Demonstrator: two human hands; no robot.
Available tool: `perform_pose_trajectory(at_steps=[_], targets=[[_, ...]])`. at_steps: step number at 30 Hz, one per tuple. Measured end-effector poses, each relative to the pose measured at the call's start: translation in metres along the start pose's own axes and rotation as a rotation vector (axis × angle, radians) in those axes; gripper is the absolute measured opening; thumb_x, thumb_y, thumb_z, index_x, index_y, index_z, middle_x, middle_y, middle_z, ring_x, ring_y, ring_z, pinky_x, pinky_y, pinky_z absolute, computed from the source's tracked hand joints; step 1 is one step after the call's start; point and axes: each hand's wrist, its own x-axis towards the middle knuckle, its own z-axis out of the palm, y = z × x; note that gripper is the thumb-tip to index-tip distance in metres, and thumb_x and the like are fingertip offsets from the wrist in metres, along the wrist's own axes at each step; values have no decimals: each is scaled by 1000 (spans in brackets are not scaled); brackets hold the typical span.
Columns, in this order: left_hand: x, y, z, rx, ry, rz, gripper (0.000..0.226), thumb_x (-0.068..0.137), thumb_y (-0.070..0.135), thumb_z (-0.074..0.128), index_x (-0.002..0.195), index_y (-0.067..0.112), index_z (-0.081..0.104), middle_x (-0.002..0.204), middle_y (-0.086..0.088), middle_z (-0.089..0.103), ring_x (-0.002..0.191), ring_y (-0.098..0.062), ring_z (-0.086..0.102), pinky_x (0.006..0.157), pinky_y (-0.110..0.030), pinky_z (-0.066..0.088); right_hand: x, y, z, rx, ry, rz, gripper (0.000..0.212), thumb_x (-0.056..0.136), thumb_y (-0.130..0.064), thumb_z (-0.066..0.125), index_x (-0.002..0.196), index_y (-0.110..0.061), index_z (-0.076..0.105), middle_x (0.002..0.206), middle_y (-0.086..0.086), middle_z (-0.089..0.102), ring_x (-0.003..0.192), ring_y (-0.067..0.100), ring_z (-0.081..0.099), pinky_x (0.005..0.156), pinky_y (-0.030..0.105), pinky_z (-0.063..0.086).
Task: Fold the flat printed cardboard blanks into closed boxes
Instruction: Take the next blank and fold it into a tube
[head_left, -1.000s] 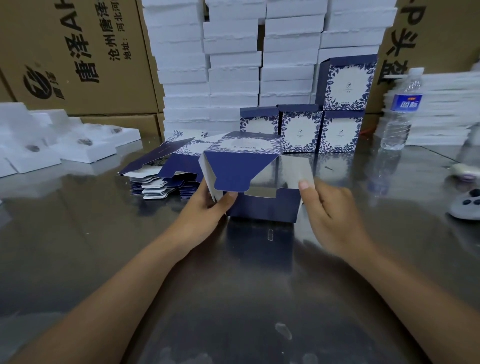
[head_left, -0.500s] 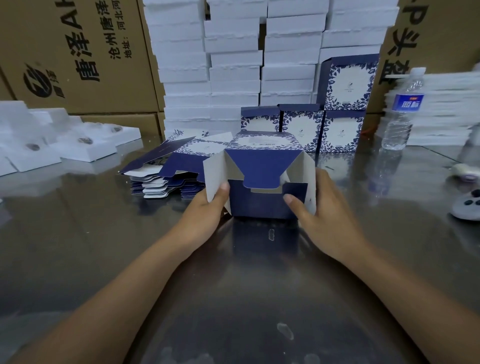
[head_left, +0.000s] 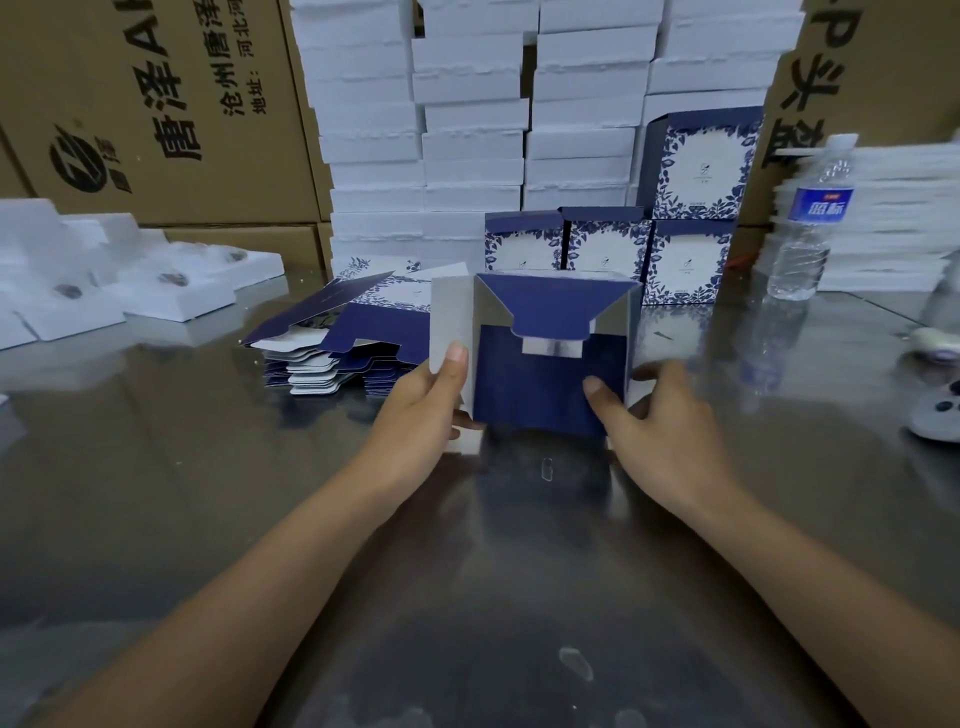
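Observation:
A half-folded navy box (head_left: 545, 374) stands on the shiny table (head_left: 208, 493) with its open end toward me. The top and bottom flaps lie folded in over the opening. My left hand (head_left: 426, 410) pinches the white left side flap, which still stands out, with the thumb on its face. My right hand (head_left: 660, 415) grips the box's right side, thumb pressing the navy bottom flap. A stack of flat printed blanks (head_left: 343, 338) lies just left of the box. Finished blue-and-white boxes (head_left: 608, 254) stand behind it.
Stacks of white trays (head_left: 467, 130) and brown cartons (head_left: 145, 104) form a wall at the back. White foam inserts (head_left: 130, 280) lie far left. A water bottle (head_left: 810, 218) stands at right, with a grey controller (head_left: 940, 421) and a small white device (head_left: 935, 343) by the right edge.
The top and bottom flaps have been folded in over the opening, which gaped before. My right thumb moved onto the bottom flap; my left thumb shifted up the left side flap.

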Motion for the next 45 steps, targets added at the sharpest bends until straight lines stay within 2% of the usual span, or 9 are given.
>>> perform_pose_trajectory(at_steps=[4,7,12,21,24,27,31,35,45], targets=[[-1,2,0,-2,28,10,31,99,38,42,73,23,52,56,17,62,63,-4,68,86,-41,51,0,-2,6,111,-48,6,44,84,-47,61,108,-17,40,72,2,64,73,18,62,66,34,47],[-1,5,0,-27,63,14,37,99,36,42,68,17,48,61,3,56,63,-8,68,81,-37,52,0,-8,7,441,-94,220,51,82,-39,68,116,-8,45,80,5,63,64,16,64,73,37,54],[-5,10,2,-39,86,18,38,101,31,38,68,12,45,56,-1,51,59,-12,67,72,-30,50,-5,-15,0,826,-316,490,39,86,-36,65,108,-5,55,77,8,74,67,15,72,57,21,56],[-7,12,5,-19,81,91,33,100,31,40,72,15,43,67,-6,49,57,-8,67,70,-29,50,-13,-25,-1,721,-281,450,40,99,-39,42,78,-8,56,49,0,65,37,7,56,41,17,44],[-8,9,6,-41,20,80,13,96,33,49,97,21,51,81,2,53,63,-9,68,71,-27,53,-12,-24,0,657,-185,398,40,100,-36,41,73,-9,54,38,-4,55,29,4,44,38,17,37],[-7,3,9,-69,-101,-41,43,90,37,57,124,15,43,94,2,56,67,-13,68,76,-33,55,-13,-26,-1,645,-102,311,38,101,-31,41,73,-8,54,37,-4,54,28,4,42,36,12,37],[-9,9,10,-196,-208,-162,27,97,30,50,94,5,59,72,-3,65,55,-16,64,65,-31,53,-15,-33,-2,703,-89,176,32,100,-15,41,72,-7,56,39,-4,55,29,6,45,34,14,37],[-12,12,12,-365,-226,-101,47,102,16,39,58,14,56,47,0,50,44,-13,53,57,-27,50,-17,-32,1,629,-136,123,39,100,-16,37,65,-7,52,38,-1,54,31,7,44,36,14,37],[-12,11,15,-513,-249,-131,54,95,26,50,42,22,56,42,1,44,40,-13,48,52,-24,47,-21,-33,4,798,-299,144,68,97,-33,47,31,-22,35,37,-7,30,36,9,26,46,21,25]])
